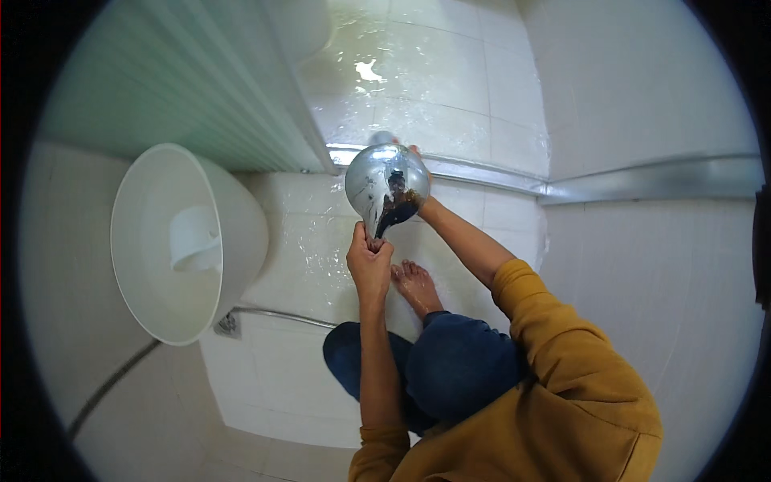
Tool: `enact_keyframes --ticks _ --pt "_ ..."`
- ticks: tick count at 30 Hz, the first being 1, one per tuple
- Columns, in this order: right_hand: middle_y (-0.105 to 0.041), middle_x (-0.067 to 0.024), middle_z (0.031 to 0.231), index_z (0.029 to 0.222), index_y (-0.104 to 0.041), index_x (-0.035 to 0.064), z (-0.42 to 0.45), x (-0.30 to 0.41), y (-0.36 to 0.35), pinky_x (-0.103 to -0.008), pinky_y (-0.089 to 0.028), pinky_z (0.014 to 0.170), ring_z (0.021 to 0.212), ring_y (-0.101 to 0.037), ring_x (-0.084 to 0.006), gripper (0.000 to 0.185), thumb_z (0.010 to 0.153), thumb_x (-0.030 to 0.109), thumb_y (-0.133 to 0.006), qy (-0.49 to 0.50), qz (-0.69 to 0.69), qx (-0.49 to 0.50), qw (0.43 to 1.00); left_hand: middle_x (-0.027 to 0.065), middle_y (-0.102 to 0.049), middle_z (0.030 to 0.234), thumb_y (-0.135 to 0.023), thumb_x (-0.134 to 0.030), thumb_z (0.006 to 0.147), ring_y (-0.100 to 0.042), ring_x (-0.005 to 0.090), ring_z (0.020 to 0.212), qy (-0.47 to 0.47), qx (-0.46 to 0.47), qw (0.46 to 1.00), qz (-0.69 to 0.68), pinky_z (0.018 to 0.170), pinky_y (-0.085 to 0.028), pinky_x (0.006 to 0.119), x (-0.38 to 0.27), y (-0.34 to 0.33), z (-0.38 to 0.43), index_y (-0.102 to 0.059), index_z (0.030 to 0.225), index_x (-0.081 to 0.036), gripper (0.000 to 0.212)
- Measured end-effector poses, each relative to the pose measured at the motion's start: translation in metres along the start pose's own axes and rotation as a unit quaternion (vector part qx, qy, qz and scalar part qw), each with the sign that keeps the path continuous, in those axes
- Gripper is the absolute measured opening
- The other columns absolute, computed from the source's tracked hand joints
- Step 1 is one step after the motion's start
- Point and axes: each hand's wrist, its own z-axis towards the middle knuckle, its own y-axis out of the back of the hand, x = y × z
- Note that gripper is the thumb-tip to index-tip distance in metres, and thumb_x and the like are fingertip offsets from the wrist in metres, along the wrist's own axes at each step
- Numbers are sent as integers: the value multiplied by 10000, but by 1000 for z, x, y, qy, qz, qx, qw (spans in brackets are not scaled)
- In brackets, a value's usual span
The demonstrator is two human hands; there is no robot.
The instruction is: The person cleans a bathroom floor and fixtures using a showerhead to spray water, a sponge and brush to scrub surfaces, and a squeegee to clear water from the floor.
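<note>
My left hand [369,262] grips the narrow neck of a shiny chrome shower head [385,181], whose rounded, mirror-like back faces up. My right hand [415,150] is mostly hidden behind the far right side of the shower head; only some fingertips and the wrist show. A small blurred grey object [381,138] lies just beyond the shower head, by those fingertips; whether my right hand holds it cannot be told. Below and beyond is a wet, pale tiled floor [301,241].
A large white bucket [259,235] with a white dipper [193,238] in it stands left. A metal door track [482,175] crosses the floor beside a ribbed folding door [241,90]. A metal hose [283,314] runs near a floor drain [227,325]. My bare foot [418,286] is below my hands.
</note>
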Motion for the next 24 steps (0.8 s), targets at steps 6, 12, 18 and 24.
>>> enact_keyframes --ticks 6,12,18,24 --pt "-474 -202 1079 1263 -353 50 -72 -52 99 -444 -439 779 955 -504 -350 683 734 371 -643 -156 -177 -180 955 -3 -390 587 -520 28 665 -374 65 538 9 -13 998 54 516 -341 206 8 45 14 -484 856 -10 198" --pt "-436 -169 1178 1254 -360 45 -80 53 0 -420 -454 775 1020 -505 -297 624 764 330 -621 -220 -83 -91 968 -20 -357 595 -521 35 671 -336 56 539 13 61 997 46 505 -298 198 3 52 21 -463 820 -23 170" --pt "-475 -114 1023 1103 -431 54 -71 95 -5 -365 -453 708 891 -506 -225 418 789 283 -582 -119 -62 58 989 -15 -360 616 -508 71 675 -346 57 561 16 155 987 37 515 -313 196 -31 66 23 -473 848 -20 198" --pt "-514 -59 868 952 -502 63 -40 148 95 -309 -453 640 763 -507 -154 226 813 236 -542 -282 169 -3 944 -46 -366 623 -501 70 675 -355 41 572 72 251 965 26 523 -310 180 -139 89 8 -469 854 -22 204"
